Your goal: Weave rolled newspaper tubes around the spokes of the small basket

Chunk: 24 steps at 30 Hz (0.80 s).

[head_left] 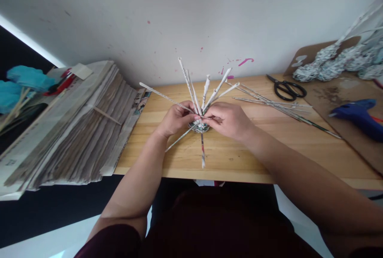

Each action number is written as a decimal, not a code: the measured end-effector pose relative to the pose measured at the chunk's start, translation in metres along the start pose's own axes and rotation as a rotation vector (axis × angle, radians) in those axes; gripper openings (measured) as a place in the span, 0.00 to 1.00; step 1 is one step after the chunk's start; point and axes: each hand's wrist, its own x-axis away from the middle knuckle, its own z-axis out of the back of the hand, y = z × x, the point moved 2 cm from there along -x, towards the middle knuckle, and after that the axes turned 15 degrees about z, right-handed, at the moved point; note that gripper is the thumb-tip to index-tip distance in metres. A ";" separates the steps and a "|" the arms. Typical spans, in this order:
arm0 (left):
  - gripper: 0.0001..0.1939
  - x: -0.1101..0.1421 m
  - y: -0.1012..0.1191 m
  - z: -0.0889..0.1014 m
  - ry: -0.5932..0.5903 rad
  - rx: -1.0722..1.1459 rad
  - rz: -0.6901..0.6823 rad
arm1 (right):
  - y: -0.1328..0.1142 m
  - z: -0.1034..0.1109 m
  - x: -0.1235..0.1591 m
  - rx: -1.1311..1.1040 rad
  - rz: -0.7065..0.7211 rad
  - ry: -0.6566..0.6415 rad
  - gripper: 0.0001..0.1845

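A small round woven piece [200, 127] of rolled newspaper sits at the middle of the wooden table, partly hidden by my hands. Several rolled paper tubes [186, 78] fan upward and outward from it, and one points toward me. My left hand [178, 119] is closed at its left side, thumb and fingers pinching the woven piece where the tubes meet. From the right, my right hand [229, 119] pinches a thin paper tube near the weave. The fingertips of both hands almost meet.
Loose paper tubes [271, 104] lie to the right, near black scissors [289, 89]. Farther right are a blue glue gun [359, 116] on a cardboard sheet [332, 102] and woven paper pieces [329, 64]. A tall newspaper stack [77, 130] stands left; a wall rises behind the table [239, 158].
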 end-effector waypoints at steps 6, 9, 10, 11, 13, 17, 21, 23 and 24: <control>0.16 -0.001 -0.004 0.004 -0.018 0.015 -0.034 | 0.008 -0.003 -0.001 -0.205 0.093 0.055 0.06; 0.16 -0.002 -0.005 0.004 -0.029 0.016 -0.047 | 0.007 -0.006 -0.001 -0.163 0.097 0.017 0.12; 0.16 -0.002 -0.005 0.004 -0.032 0.019 -0.045 | 0.006 -0.005 -0.001 -0.140 0.097 0.003 0.13; 0.16 -0.002 -0.006 0.004 -0.036 0.025 -0.041 | 0.005 -0.005 -0.001 -0.126 0.095 -0.008 0.12; 0.16 -0.002 -0.007 0.004 -0.036 0.037 -0.025 | 0.003 -0.002 0.000 -0.119 0.075 -0.011 0.08; 0.18 -0.002 -0.009 0.005 -0.016 0.039 0.000 | 0.007 0.004 0.002 -0.212 -0.076 0.021 0.03; 0.18 -0.001 -0.006 0.006 -0.020 0.021 0.001 | 0.018 0.004 0.001 -0.442 -0.342 0.107 0.06; 0.19 0.000 -0.005 0.006 -0.016 0.024 0.007 | 0.021 0.001 0.000 -0.629 -0.510 0.209 0.08; 0.19 0.000 -0.004 0.006 -0.011 0.028 0.013 | 0.022 -0.001 -0.001 -0.720 -0.592 0.260 0.10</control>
